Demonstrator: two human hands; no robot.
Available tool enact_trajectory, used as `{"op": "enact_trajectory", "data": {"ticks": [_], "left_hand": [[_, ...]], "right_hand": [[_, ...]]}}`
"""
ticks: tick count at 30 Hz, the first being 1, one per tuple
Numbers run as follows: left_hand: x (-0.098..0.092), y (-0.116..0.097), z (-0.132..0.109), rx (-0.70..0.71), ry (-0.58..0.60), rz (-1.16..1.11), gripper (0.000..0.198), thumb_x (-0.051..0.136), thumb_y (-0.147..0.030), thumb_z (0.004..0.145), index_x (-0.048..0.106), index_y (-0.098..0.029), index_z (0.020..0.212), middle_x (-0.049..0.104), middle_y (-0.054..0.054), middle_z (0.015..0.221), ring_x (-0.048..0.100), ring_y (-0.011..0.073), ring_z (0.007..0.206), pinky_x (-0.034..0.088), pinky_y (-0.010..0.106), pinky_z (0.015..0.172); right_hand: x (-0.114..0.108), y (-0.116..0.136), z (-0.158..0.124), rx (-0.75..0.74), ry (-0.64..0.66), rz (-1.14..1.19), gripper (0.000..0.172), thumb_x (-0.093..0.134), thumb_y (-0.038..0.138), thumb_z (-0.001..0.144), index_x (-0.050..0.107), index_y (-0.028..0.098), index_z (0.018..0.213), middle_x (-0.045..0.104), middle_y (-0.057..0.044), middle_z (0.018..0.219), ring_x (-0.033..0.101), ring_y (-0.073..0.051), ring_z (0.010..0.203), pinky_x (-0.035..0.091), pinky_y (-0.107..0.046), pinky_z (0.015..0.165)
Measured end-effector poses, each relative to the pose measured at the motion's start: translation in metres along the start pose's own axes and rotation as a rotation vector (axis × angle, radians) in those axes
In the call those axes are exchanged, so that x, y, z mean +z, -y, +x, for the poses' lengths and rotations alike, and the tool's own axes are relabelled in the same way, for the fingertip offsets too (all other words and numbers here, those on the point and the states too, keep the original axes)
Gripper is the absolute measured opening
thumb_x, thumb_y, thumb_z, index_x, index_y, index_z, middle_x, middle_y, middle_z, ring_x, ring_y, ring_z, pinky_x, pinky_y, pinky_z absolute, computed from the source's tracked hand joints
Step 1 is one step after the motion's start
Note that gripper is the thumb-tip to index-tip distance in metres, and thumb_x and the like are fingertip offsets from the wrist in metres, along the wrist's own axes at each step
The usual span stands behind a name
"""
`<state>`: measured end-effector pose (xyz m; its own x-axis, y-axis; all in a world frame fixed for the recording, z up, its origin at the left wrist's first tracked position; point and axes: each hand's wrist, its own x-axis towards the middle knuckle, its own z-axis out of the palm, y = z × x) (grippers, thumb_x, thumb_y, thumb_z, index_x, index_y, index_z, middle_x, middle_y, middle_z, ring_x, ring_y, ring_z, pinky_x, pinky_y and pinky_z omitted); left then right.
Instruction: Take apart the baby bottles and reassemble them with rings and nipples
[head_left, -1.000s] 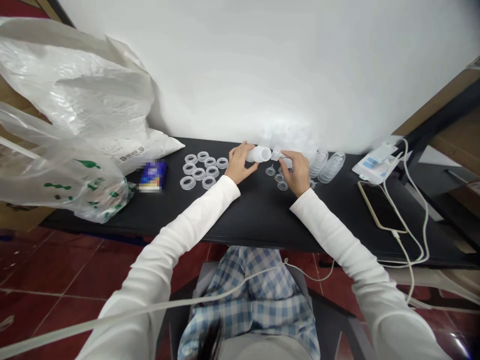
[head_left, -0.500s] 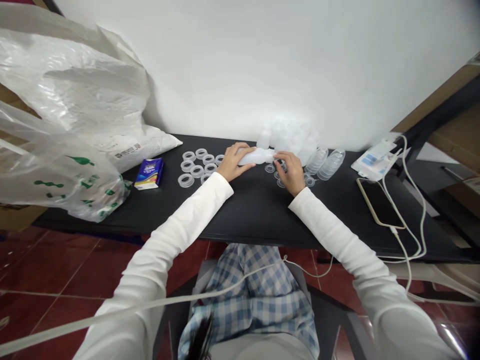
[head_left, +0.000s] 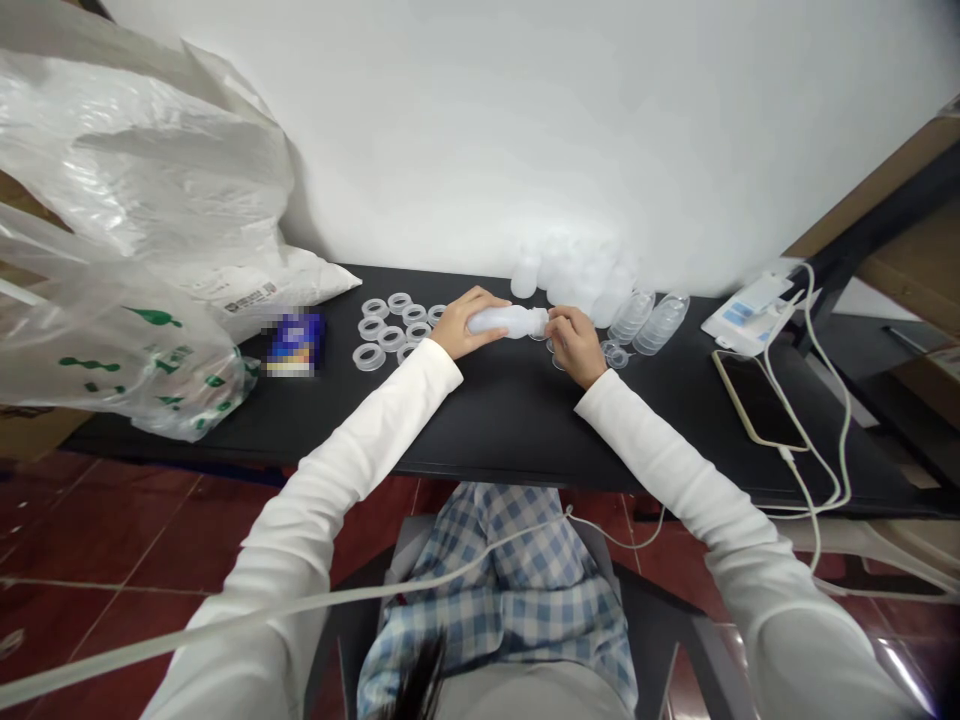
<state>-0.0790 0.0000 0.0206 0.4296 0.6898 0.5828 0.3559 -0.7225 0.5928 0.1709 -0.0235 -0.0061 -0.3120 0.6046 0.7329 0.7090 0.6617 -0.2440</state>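
A translucent white plastic bottle (head_left: 506,320) lies sideways in my left hand (head_left: 469,325), its neck pointing right. My left fingers wrap round the bottle's body from the left. At the mouth end, my right hand (head_left: 576,342) has its fingers curled together against the neck; what they pinch, if anything, is hidden. Small clear ring-shaped parts (head_left: 616,355) lie under and beside my right hand. Larger translucent rings (head_left: 391,338) are spread on the black table (head_left: 480,430) to the left of my left hand.
Behind my hands several white bottles (head_left: 577,268) stand against the wall. Stacked clear cups (head_left: 660,325) lie to the right, near a phone (head_left: 759,400) with a white cable (head_left: 847,420). A blue pack (head_left: 297,343) and large plastic bags (head_left: 150,200) are at left.
My right fingers have curled in more tightly at the bottle's neck. The bottle has come slightly lower, and a standing bottle behind it shows more fully. My left hand keeps its hold.
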Motion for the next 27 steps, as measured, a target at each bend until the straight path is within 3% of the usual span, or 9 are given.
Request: {"op": "enact_trajectory", "data": {"ticks": [3,7,11,15,20,27], "left_hand": [[0.005,0.001,0.001,-0.108,-0.009,-0.106,0.038,0.066,-0.056,0.083,0.074,-0.02,0.092,0.07,0.005,0.093,0.066,0.0228,0.092,0.051,0.035,0.091],[0.015,0.003,0.001,-0.332,-0.107,-0.291,0.041,0.054,-0.054,0.09,0.069,-0.018,0.075,0.068,0.004,0.075,0.065,0.0207,0.078,0.051,0.031,0.074],[0.021,0.005,0.001,-0.532,-0.141,-0.447,0.039,0.048,-0.047,0.091,0.068,-0.019,0.073,0.061,0.002,0.057,0.056,0.0157,0.05,0.041,0.026,0.048],[0.022,0.003,0.003,-0.634,-0.163,-0.477,0.036,0.047,-0.044,0.088,0.065,-0.017,0.071,0.058,0.002,0.05,0.055,0.0144,0.039,0.029,0.022,0.037],[0.02,0.003,0.008,-0.817,-0.059,-0.59,0.032,0.045,-0.042,0.085,0.061,-0.016,0.077,0.057,0.003,0.046,0.056,0.0167,0.035,0.02,0.021,0.031],[0.018,0.004,0.011,-0.878,-0.038,-0.612,0.028,0.046,-0.039,0.081,0.06,-0.015,0.082,0.06,0.004,0.048,0.057,0.0173,0.034,0.02,0.022,0.029]], "right_hand": [[-0.002,0.002,0.001,-0.003,0.011,0.032,0.023,0.041,0.028,0.098,0.056,0.025,0.081,0.069,-0.007,0.106,0.065,-0.022,0.096,0.054,-0.041,0.087],[-0.007,0.003,0.003,-0.005,0.053,0.043,0.023,0.041,0.032,0.1,0.06,0.027,0.09,0.071,-0.007,0.114,0.066,-0.023,0.106,0.054,-0.044,0.093],[-0.009,-0.001,0.005,-0.033,0.072,0.042,0.026,0.04,0.037,0.102,0.063,0.027,0.097,0.072,-0.008,0.119,0.066,-0.023,0.111,0.054,-0.044,0.095],[-0.008,-0.004,0.003,-0.049,0.097,-0.004,0.026,0.04,0.034,0.103,0.065,0.026,0.102,0.072,-0.009,0.121,0.066,-0.024,0.113,0.052,-0.045,0.096],[-0.009,-0.004,0.002,-0.098,0.126,-0.069,0.028,0.037,0.026,0.103,0.065,0.026,0.103,0.073,-0.009,0.118,0.065,-0.023,0.112,0.049,-0.044,0.095],[-0.004,0.001,0.0,-0.189,0.13,-0.102,0.027,0.043,0.025,0.103,0.069,0.028,0.098,0.072,-0.006,0.111,0.064,-0.021,0.109,0.049,-0.042,0.095]]}}
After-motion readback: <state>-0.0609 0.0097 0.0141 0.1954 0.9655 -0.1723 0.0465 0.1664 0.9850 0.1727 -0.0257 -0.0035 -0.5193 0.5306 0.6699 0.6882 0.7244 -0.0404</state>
